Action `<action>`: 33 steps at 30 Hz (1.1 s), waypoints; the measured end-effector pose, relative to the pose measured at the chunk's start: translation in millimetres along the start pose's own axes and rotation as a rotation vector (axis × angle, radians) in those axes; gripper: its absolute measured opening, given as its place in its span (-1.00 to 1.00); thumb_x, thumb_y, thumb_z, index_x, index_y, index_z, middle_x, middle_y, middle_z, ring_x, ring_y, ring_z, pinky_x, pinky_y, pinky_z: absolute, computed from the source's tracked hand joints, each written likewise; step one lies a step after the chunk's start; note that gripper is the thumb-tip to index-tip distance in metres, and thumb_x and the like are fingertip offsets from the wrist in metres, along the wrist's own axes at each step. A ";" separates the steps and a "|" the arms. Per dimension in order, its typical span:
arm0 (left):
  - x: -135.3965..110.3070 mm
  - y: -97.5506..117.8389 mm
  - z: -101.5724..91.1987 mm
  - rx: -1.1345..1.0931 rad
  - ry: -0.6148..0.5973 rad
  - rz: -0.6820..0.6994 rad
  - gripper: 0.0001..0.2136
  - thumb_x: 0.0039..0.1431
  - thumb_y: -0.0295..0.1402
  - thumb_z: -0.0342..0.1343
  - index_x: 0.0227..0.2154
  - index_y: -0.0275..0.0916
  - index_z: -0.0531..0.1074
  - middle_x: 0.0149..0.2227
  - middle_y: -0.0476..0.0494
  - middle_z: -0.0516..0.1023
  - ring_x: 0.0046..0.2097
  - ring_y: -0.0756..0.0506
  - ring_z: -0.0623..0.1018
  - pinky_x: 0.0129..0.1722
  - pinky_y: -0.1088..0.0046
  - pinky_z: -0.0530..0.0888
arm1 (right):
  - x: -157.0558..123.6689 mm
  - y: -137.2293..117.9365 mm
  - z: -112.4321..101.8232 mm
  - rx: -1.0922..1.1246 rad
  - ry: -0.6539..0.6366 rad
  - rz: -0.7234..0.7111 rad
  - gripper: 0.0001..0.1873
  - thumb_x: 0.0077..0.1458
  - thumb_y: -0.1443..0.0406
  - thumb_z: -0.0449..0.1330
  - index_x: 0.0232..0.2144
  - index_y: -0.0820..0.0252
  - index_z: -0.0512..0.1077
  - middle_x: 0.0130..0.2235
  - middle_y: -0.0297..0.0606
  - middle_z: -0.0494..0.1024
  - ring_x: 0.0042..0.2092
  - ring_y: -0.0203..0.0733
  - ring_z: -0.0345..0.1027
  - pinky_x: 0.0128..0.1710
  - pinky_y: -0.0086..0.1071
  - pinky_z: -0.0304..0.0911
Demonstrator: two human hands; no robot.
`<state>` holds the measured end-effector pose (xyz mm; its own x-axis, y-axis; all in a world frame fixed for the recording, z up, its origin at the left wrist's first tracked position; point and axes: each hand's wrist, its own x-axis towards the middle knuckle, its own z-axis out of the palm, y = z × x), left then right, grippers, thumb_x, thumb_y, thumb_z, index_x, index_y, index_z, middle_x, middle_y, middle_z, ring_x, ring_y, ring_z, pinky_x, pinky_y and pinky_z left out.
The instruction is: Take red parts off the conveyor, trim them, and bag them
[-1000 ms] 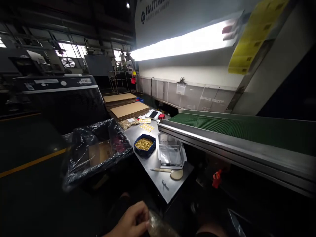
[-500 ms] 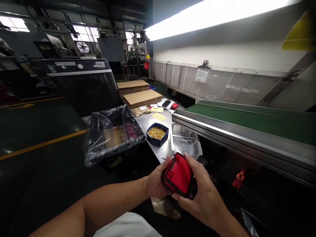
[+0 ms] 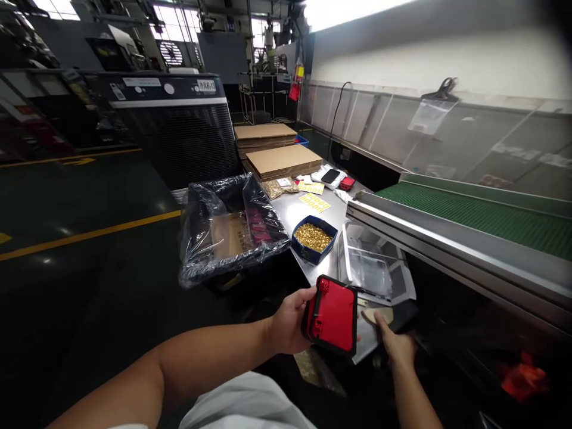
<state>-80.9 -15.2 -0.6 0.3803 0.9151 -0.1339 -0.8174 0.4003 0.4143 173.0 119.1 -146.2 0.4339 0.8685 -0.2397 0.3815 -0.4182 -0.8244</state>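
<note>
My left hand (image 3: 292, 322) is closed around a red plastic case (image 3: 336, 314) with black edging, held tilted above the table's near end. Two small red hinge-like parts show along the case's left side. To the right, my right hand (image 3: 397, 345) pinches a flat, beige, rounded piece (image 3: 378, 316) at the near edge of the table; some of its fingers are hidden. Just beyond the case sits a blue bin (image 3: 315, 258) of small brass-coloured parts (image 3: 313, 237). Beside it stands a clear, grey-edged plastic tray (image 3: 369, 271).
A carton lined with black plastic (image 3: 235, 262) stands left of the metal table (image 3: 286, 208). Farther back lie cardboard stacks (image 3: 283, 159), yellow label sheets (image 3: 315, 202), bagged parts (image 3: 279, 187) and a phone (image 3: 330, 176). A green conveyor (image 3: 473, 208) runs along the right.
My right hand has let go of the red case and moved right to the beige piece. My left hand still holds the case. The view has shifted downward and right.
</note>
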 end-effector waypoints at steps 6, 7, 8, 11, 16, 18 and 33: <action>-4.7 3.1 -7.1 0.098 0.023 -0.009 -0.18 0.00 0.24 0.17 0.11 -0.40 0.38 -0.01 -0.39 0.54 0.01 -0.31 0.54 0.03 0.25 0.40 | 2.6 26.4 -23.7 0.165 -0.086 0.173 -0.57 -0.47 0.01 0.41 -0.54 0.05 0.41 -0.46 -0.19 0.51 -0.39 0.16 0.50 -0.59 -0.10 0.39; -4.5 2.9 -8.7 0.089 0.048 0.004 -0.20 0.01 0.20 0.21 0.13 -0.36 0.37 0.02 -0.36 0.53 0.01 -0.28 0.53 0.00 0.30 0.41 | 0.1 28.0 -29.6 0.202 -0.090 0.189 -0.56 -0.49 0.02 0.42 -0.54 0.06 0.40 -0.48 -0.20 0.49 -0.46 0.09 0.46 -0.67 -0.15 0.32; -4.1 2.4 -10.0 0.078 0.065 0.018 -0.23 0.01 0.16 0.24 0.15 -0.32 0.35 0.05 -0.33 0.52 0.01 -0.25 0.53 -0.04 0.34 0.43 | -5.0 27.0 -35.8 0.240 -0.096 0.202 -0.54 -0.51 0.03 0.44 -0.53 0.08 0.40 -0.49 -0.21 0.48 -0.51 0.02 0.42 -0.71 -0.20 0.26; -1.7 -1.6 -11.7 0.053 0.090 0.034 -0.27 0.03 0.04 0.28 0.20 -0.25 0.31 0.08 -0.30 0.49 -0.06 -0.19 0.55 -0.15 0.41 0.45 | -43.7 4.9 -55.4 0.346 -0.115 0.154 -0.46 -0.46 0.04 0.48 -0.40 0.14 0.45 -0.41 -0.21 0.53 -0.49 -0.09 0.41 -0.68 -0.28 0.29; 4.1 -17.3 -5.7 0.040 0.164 0.031 -0.29 0.01 -0.01 0.33 0.18 -0.23 0.34 0.02 -0.27 0.53 -0.17 -0.12 0.56 -0.18 0.44 0.49 | -149.8 -72.8 -76.1 0.159 -0.250 -0.453 -0.52 -0.11 0.08 0.41 -0.14 0.15 0.51 -0.21 -0.17 0.59 -0.31 -0.12 0.50 -0.43 -0.38 0.45; 6.1 -23.5 -2.3 0.046 0.204 0.027 -0.27 -0.01 0.06 0.33 0.17 -0.23 0.36 0.00 -0.27 0.55 -0.17 -0.12 0.57 -0.18 0.46 0.50 | -175.0 -95.3 -74.8 0.145 -0.349 -0.714 -0.67 0.02 0.18 0.35 -0.14 0.09 0.51 -0.18 -0.22 0.58 -0.24 -0.15 0.50 -0.31 -0.38 0.47; 2.5 -39.4 -1.6 0.040 0.325 -0.099 -0.41 0.11 0.12 0.18 -0.13 -0.42 0.53 -0.31 -0.25 0.60 -0.43 -0.04 0.53 -0.42 0.53 0.47 | -179.6 -104.3 -60.5 0.164 -0.349 -1.149 -0.72 0.03 0.51 0.30 -0.17 0.23 0.48 -0.23 -0.23 0.55 -0.17 -0.23 0.46 -0.18 -0.37 0.41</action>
<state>-48.5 -28.6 -18.6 0.2939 0.8421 -0.4522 -0.7632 0.4915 0.4194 104.7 -9.3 13.9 -0.3432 0.7466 0.5700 0.2803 0.6606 -0.6965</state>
